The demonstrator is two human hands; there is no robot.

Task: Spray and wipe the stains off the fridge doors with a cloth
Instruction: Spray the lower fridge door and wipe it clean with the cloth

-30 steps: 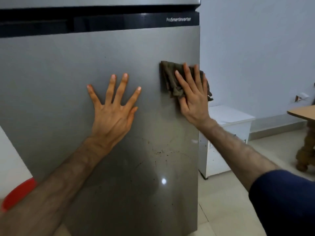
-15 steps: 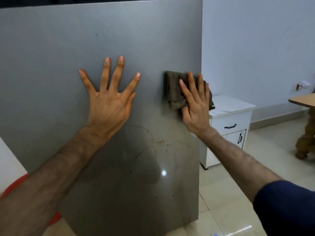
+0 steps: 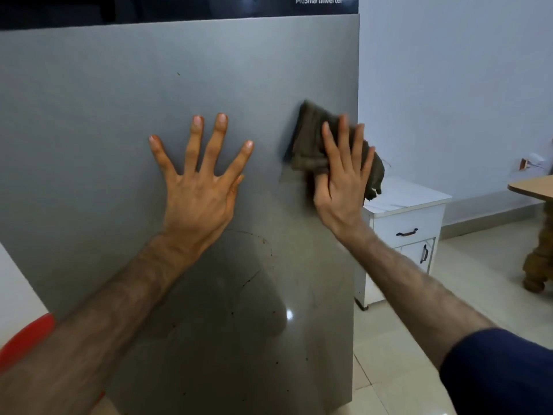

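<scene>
The grey fridge door (image 3: pixel 104 115) fills most of the view, with a black band at its top. My left hand (image 3: pixel 199 187) lies flat on the door, fingers spread, holding nothing. My right hand (image 3: pixel 342 181) presses a dark brown-grey cloth (image 3: pixel 308 139) against the door close to its right edge; part of the cloth hangs past the edge. Thin curved stain lines and small brown specks (image 3: pixel 254 265) mark the door below both hands. No spray bottle shows.
A small white cabinet (image 3: pixel 410 223) with a drawer stands right of the fridge against a pale wall. A wooden table (image 3: pixel 535 187) with a carved leg sits at the far right. A red object (image 3: pixel 27 339) shows at lower left. The floor is tiled.
The cloth and my right hand have shifted slightly on the door and look motion-blurred. The camera has tilted up, so the black top band shows again. My left hand stays planted.
</scene>
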